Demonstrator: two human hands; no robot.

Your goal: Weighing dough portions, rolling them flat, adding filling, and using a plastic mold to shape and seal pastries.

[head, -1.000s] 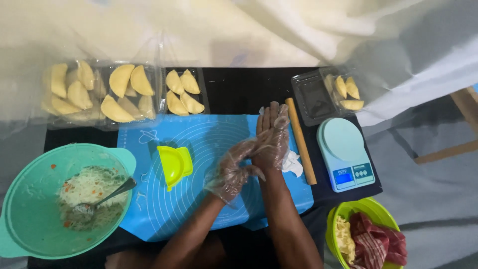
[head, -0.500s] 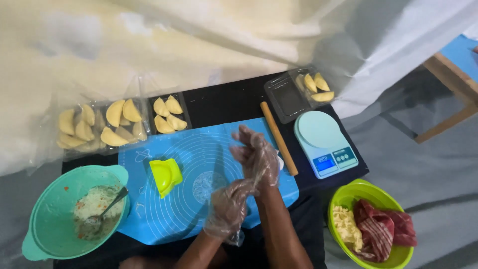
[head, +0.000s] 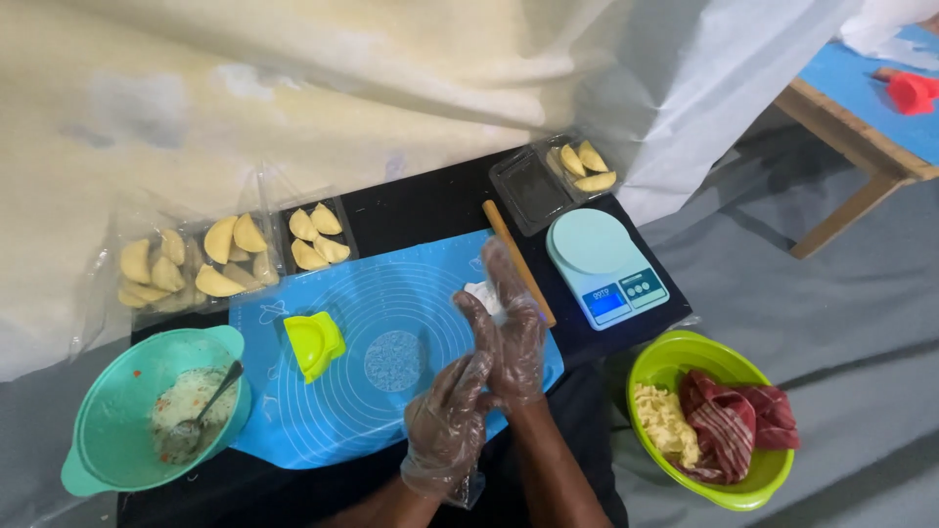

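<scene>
Black cloth covered the low table (head: 430,210), with pale sheeting draped behind it and a blue silicone pastry mat (head: 391,362) spread across the middle. Both hands wore loose clear plastic gloves. The right hand (head: 514,328) stood open and upright over the mat's right side, fingers spread and holding nothing. The left hand (head: 450,416) lay just below and to its left, its fingertips touching the right palm's heel; it too was open, with nothing gripped.

A small white lump of dough (head: 482,293) rested on the mat just beyond the right hand, near its fingers but seemingly not touched by them, though the glove partly hid that edge. A wooden rolling pin (head: 518,262) lay just right of the dough, between the mat and a pale blue kitchen scale (head: 604,266).

As a judgement, the baggy gloves looked the main risk: the left one bunched loosely at the wrist and could slip or snag on sticky dough. The rolling pin also sat close by the right hand, where a sideways sweep might knock it against the scale. A yellow dumpling press (head: 313,342) sat well apart to the left.
</scene>
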